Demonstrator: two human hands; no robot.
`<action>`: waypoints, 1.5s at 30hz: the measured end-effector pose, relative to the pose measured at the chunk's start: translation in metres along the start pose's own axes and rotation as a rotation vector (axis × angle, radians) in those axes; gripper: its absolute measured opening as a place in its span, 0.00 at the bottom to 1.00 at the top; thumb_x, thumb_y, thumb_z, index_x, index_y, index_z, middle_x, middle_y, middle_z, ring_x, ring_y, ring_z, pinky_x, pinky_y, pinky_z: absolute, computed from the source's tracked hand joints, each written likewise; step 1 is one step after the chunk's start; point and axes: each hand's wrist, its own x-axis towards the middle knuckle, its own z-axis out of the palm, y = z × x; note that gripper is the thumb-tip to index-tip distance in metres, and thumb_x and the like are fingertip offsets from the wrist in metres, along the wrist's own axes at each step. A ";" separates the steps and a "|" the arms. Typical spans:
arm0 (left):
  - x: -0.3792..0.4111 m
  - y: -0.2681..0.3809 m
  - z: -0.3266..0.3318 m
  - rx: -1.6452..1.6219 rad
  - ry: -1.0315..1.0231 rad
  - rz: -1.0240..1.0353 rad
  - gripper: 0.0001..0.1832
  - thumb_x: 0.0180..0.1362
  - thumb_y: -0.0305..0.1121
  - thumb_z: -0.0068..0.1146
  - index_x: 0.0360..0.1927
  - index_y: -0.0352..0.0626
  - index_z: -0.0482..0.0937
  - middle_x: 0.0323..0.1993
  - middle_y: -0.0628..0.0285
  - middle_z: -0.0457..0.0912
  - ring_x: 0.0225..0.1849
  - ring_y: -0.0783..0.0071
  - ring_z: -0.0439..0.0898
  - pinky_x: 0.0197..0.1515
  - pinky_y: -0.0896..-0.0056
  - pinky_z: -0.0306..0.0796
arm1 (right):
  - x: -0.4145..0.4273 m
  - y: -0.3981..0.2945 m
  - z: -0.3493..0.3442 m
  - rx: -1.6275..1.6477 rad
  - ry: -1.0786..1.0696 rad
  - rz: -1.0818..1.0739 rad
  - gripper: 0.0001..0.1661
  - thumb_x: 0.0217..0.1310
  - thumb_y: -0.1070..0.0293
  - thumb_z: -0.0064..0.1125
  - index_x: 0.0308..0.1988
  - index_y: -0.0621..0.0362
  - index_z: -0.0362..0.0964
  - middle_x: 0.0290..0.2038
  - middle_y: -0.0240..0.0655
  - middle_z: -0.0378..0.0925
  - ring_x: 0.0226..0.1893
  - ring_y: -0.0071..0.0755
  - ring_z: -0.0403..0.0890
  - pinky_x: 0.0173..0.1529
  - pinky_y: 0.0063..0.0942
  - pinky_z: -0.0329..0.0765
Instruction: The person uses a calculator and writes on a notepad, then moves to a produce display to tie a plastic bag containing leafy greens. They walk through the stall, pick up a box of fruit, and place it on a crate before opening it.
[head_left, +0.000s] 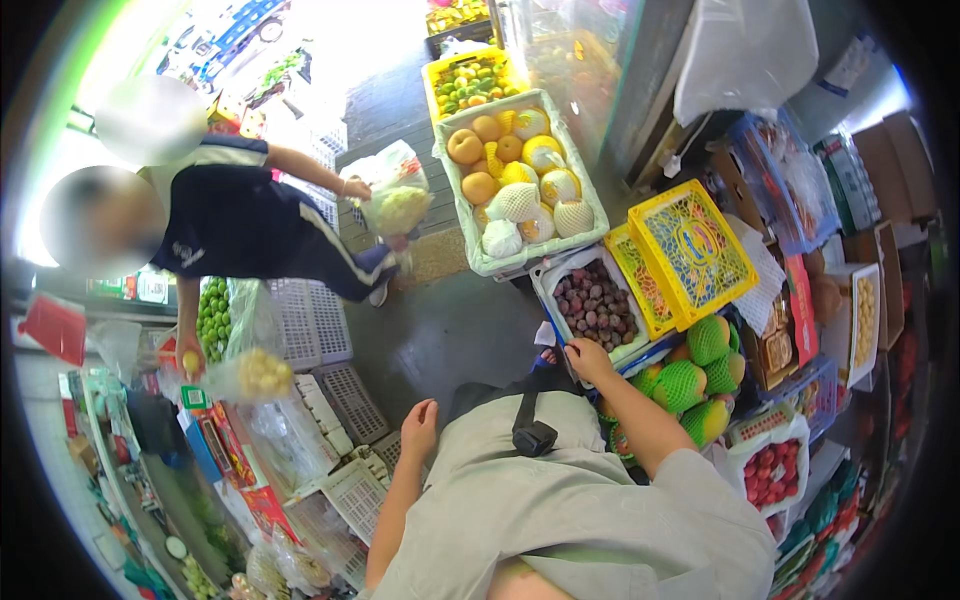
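Observation:
My left hand hangs beside my left thigh, loosely curled with nothing visible in it. My right hand is at the near corner of a white crate of dark plums. Its fingertips are hidden, so whether it grips the rim does not show. Mangoes in green foam nets are piled beside my right forearm. Beyond the plums, a lined crate holds round brown-yellow pears and fruit in white and yellow foam nets.
At left a person in dark clothes holds a filled plastic bag and a round yellow fruit by a counter of bags and baskets. Yellow crates stand right of the plums. Grey floor lies between both sides.

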 end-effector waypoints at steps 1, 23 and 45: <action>-0.005 0.000 0.003 -0.020 -0.024 0.007 0.19 0.74 0.43 0.59 0.54 0.37 0.84 0.44 0.61 0.88 0.45 0.78 0.83 0.50 0.74 0.76 | -0.002 0.000 0.000 0.006 0.016 -0.002 0.20 0.68 0.55 0.58 0.47 0.59 0.84 0.45 0.47 0.85 0.48 0.55 0.84 0.55 0.46 0.79; -0.181 -0.235 0.000 -0.705 0.613 -0.853 0.12 0.71 0.41 0.59 0.38 0.42 0.81 0.28 0.59 0.84 0.27 0.66 0.83 0.29 0.60 0.77 | 0.144 -0.189 -0.004 0.049 -0.069 -0.750 0.18 0.64 0.71 0.63 0.54 0.58 0.79 0.45 0.45 0.83 0.49 0.52 0.82 0.54 0.41 0.79; -0.136 -0.076 0.085 -0.327 0.378 -0.639 0.19 0.69 0.38 0.61 0.57 0.39 0.84 0.48 0.56 0.90 0.50 0.68 0.87 0.55 0.66 0.77 | 0.378 -0.259 0.068 -0.784 -0.245 -0.905 0.12 0.61 0.56 0.67 0.31 0.53 0.81 0.33 0.38 0.85 0.42 0.44 0.83 0.54 0.44 0.70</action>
